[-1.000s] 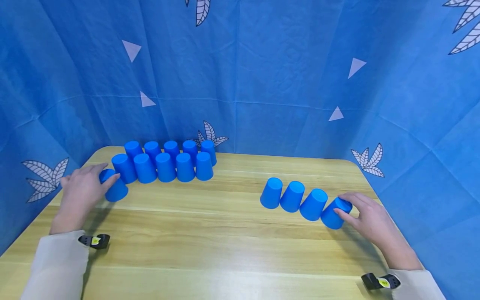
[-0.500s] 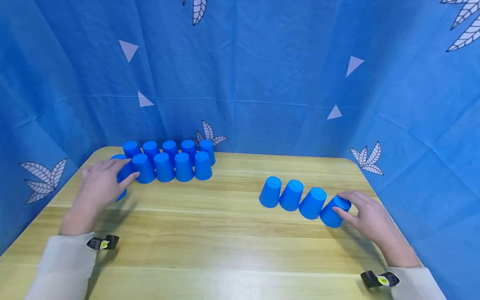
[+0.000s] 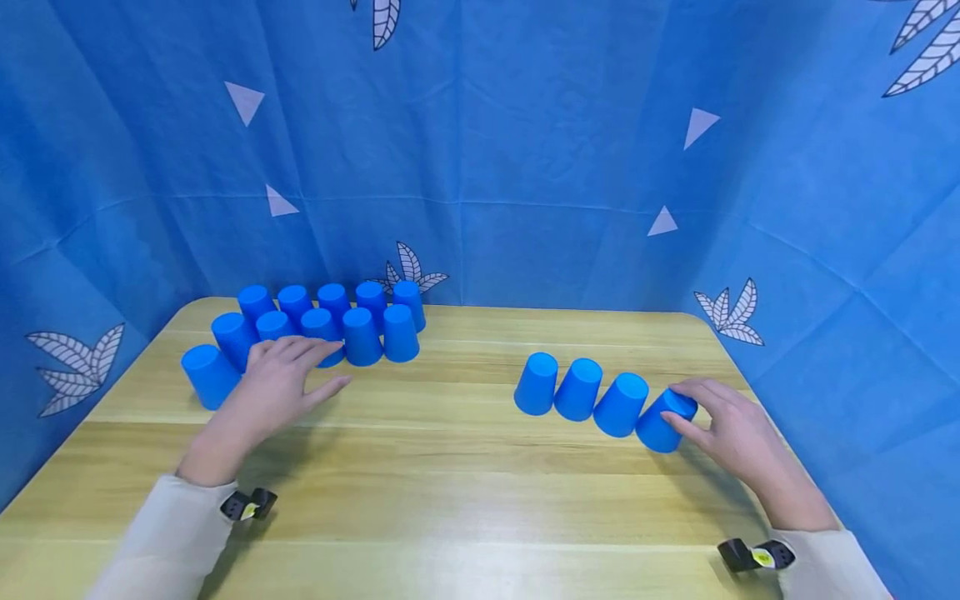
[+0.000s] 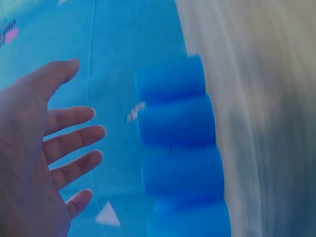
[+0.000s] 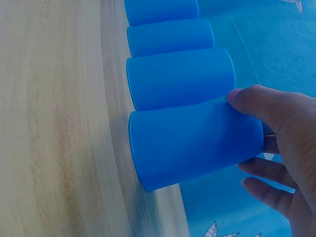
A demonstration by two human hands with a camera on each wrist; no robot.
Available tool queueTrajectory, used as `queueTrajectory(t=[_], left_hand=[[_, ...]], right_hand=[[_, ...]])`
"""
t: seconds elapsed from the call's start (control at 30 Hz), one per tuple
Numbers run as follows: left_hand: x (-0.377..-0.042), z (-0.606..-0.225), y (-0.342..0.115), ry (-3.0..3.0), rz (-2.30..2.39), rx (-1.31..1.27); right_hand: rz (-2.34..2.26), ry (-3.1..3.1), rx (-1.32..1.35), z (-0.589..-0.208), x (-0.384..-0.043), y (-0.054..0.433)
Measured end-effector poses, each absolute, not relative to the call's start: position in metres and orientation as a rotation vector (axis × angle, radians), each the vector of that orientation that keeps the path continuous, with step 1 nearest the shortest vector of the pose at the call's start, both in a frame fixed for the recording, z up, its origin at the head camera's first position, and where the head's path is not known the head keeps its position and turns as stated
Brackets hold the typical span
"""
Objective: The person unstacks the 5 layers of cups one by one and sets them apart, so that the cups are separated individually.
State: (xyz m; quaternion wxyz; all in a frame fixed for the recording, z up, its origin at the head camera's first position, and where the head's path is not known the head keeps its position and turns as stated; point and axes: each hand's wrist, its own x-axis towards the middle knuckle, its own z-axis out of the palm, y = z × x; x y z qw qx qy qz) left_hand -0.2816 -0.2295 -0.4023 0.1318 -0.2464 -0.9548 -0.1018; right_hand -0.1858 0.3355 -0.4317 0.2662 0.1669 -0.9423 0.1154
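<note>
My left hand [image 3: 281, 387] is held in the air before the left group of upside-down blue cups, its fingers spread and nothing in them. In the left wrist view the palm and fingers [image 4: 69, 140] stand apart from the row of cups [image 4: 177, 121]. Two rows of cups [image 3: 362, 337] make up that group, and one more cup [image 3: 208, 379] stands at its front left corner. On the right, my right hand [image 3: 723, 425] grips the end cup [image 5: 197, 145] near its narrow top, thumb on one side and fingers on the other. That cup rests upside down on the table.
Three more upside-down cups [image 3: 577, 390] stand in a slanting line to the left of the gripped one. The wooden table [image 3: 450, 475] ends at a blue patterned cloth [image 3: 525, 167] at the back and sides.
My left hand has let go of the front left cup and moved right, past the front row's left end. The right hand has kept its grip on the end cup.
</note>
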Motion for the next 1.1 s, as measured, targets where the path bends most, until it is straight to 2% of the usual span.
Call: queueTrajectory(t=[0.57,1.1], left_hand=[[-0.292,-0.402,-0.111,-2.555,-0.263,-1.184],[-0.310,-0.407,-0.025,-2.584,-0.049,-1.271]], right_hand=[[0.330,-2.555,0.446,-0.431,-0.186,0.336],[0.339,-2.549,0.454,-0.431,-0.186,0.337]])
